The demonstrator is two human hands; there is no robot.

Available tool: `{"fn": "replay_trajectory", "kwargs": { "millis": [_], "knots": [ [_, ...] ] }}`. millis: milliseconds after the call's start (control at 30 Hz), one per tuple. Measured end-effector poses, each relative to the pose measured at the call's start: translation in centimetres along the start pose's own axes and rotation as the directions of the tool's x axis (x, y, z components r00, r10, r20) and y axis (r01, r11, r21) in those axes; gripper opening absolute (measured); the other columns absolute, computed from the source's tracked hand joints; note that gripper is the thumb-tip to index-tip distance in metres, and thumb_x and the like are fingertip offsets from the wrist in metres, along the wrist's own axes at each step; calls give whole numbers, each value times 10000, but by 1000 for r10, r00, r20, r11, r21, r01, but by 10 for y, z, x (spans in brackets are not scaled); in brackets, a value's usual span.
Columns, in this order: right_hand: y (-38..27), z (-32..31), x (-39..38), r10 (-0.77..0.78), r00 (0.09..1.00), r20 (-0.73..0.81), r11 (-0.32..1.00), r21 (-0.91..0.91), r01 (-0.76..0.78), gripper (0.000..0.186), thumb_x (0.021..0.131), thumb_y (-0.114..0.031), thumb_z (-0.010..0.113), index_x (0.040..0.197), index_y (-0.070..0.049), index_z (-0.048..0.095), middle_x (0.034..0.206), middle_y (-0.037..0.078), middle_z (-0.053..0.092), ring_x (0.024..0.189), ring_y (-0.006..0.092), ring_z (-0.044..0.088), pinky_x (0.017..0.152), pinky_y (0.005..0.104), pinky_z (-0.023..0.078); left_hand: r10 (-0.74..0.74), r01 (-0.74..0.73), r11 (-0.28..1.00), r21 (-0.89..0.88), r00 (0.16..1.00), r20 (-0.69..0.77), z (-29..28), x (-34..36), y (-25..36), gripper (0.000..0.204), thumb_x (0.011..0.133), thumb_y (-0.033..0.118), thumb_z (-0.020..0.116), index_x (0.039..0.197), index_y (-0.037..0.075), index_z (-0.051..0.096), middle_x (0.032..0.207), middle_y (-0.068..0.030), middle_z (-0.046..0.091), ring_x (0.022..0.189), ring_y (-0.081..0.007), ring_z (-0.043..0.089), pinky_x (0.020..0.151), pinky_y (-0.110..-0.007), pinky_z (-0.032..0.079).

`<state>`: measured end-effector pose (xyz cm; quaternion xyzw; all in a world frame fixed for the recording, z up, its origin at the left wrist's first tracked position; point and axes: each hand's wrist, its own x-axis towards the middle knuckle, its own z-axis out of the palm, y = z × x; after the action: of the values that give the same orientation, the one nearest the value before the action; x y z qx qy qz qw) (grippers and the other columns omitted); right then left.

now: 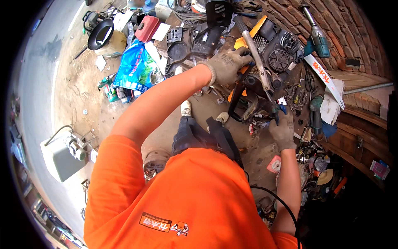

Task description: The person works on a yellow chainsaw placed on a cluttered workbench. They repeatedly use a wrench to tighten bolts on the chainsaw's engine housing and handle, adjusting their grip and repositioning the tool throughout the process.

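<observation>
A partly dismantled chainsaw (278, 58) with a dark engine body and orange parts lies on the cluttered bench ahead of me. A worn silver handlebar (253, 50) runs across it. My left hand (230, 66), in a grey work glove, has its fingers curled over the chainsaw's side, beside the bar. At the near right, my gloved right hand (283, 129) is closed around a screwdriver (276, 110) with a dark and blue handle. Its thin shaft points up toward the chainsaw; where the tip meets it I cannot make out.
A teal power drill (320, 43) and a white chainsaw guide bar (325, 81) lie at the right by a brick wall (352, 37). To the left are a blue bag (134, 66), a red case (147, 28) and a black pan (100, 34). Small parts litter the lower right.
</observation>
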<state>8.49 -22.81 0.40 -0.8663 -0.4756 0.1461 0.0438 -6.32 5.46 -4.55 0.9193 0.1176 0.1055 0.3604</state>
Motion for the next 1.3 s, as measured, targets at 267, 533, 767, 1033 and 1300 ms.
{"fn": "replay_trajectory", "kwargs": {
  "millis": [267,533,767,1033,1300],
  "knots": [
    [-59,-8,-11,186,965,184,967,141,-213,347,845,-223,646,1126,-21,664,1155,262,606,1082,462,579,945,529,472,-23,22,998,67,1000,-1,-1,-2,6,648,718,234,846,1305,118,598,1394,-130,506,1380,-426,410,1022,-502,526],
    [-107,-2,-5,97,994,46,960,-268,-81,331,857,-274,637,1011,15,684,1212,238,595,1108,418,596,896,518,520,59,-47,990,132,994,-96,5,-1,1,642,715,315,849,1277,115,611,1339,-134,539,1250,-396,539,976,-492,540],
    [-133,-22,0,165,976,144,902,-422,-90,369,868,-312,638,979,35,690,1187,229,603,1097,405,605,865,511,529,67,-59,996,73,992,-110,9,-1,-4,619,719,327,849,1250,112,612,1325,-126,545,1103,-386,628,936,-488,543],
    [-130,-28,11,234,846,479,769,440,-463,361,917,-293,635,1038,45,676,1237,253,624,1062,424,655,857,510,566,74,-72,994,83,997,-18,3,-1,-10,673,718,321,853,1299,124,578,1355,-117,517,1124,-376,623,937,-485,542],
    [-115,40,-19,-13,945,328,-184,928,-325,409,968,-257,542,1228,44,633,1366,216,585,1269,362,598,958,498,567,111,-111,991,75,994,-3,3,-1,-14,706,707,270,853,1328,130,549,1385,-124,496,1140,-384,616,951,-484,534]
  ]
}}
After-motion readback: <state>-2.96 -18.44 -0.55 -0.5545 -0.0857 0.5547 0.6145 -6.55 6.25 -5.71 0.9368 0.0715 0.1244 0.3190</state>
